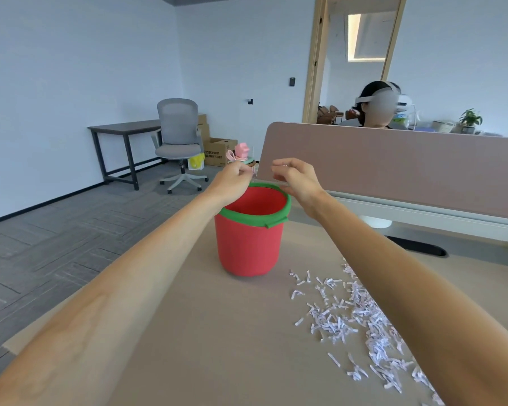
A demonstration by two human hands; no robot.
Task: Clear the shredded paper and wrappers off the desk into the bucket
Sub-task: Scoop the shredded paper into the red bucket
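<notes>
Shredded paper [361, 317] lies scattered across the near right of the desk [217, 332], partly under the right forearm. Most of the clearing is judged still to do. No wrappers are visible.

The red bucket [248, 244] stands upright just beyond the scatter, with nothing between them. The left hand [235, 175] and right hand [295, 180] hover over its rim with fingers curled. Whether they pinch any scraps cannot be told.

Behind are a pink bottle [241, 153], a partition [393, 159] and an office chair [178, 142].
</notes>
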